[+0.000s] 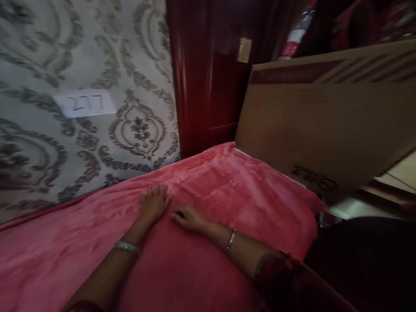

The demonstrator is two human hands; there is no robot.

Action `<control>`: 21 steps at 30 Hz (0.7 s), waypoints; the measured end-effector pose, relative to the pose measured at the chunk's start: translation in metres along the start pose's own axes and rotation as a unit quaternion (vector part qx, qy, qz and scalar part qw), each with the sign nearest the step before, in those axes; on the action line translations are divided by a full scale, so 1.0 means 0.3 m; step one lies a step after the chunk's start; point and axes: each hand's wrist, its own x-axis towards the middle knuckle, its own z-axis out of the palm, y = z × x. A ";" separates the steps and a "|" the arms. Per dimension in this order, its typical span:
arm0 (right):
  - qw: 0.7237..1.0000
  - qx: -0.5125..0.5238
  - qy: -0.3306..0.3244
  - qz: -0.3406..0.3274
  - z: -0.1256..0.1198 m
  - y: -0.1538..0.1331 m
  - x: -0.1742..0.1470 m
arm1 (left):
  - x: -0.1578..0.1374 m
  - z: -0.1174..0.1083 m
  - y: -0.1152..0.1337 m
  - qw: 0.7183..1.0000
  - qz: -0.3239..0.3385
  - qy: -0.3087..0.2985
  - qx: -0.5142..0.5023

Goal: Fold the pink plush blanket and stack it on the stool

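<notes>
A pink plush blanket (201,255) covers the surface in front of me, with soft wrinkles towards its far corner. My left hand (154,202) lies flat on it, fingers spread, a bracelet on the wrist. Just to the right, my right hand (191,217) rests on the same blanket with its fingers curled in. A small dark spot shows between its thumb and fingers; whether that is an object or a shadowed gap is unclear. A thin bangle circles the right wrist.
Patterned wallpaper (139,130) with a paper label (87,103) reading 277 rises behind the blanket's left side. A dark red wooden panel (208,86) stands at the corner. To the right leans a large cardboard box (318,117), with a bottle (294,39) behind its top edge.
</notes>
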 end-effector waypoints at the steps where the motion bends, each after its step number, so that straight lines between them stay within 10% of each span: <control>1: 1.000 0.011 0.006 -0.007 -0.023 0.012 0.006 | -0.001 0.007 0.022 1.000 -0.007 0.014 0.018; 6: 0.980 -0.056 0.150 0.122 -0.336 0.161 -0.032 | 0.004 0.013 0.023 0.999 -0.002 0.005 0.036; 13: 0.808 -0.213 0.285 0.470 -0.917 0.482 -0.386 | 0.024 -0.009 0.027 0.999 -0.008 -0.019 0.026; 21: 0.732 -0.290 0.149 0.598 -1.012 0.617 -0.575 | 0.001 -0.038 0.043 1.000 0.013 -0.011 0.007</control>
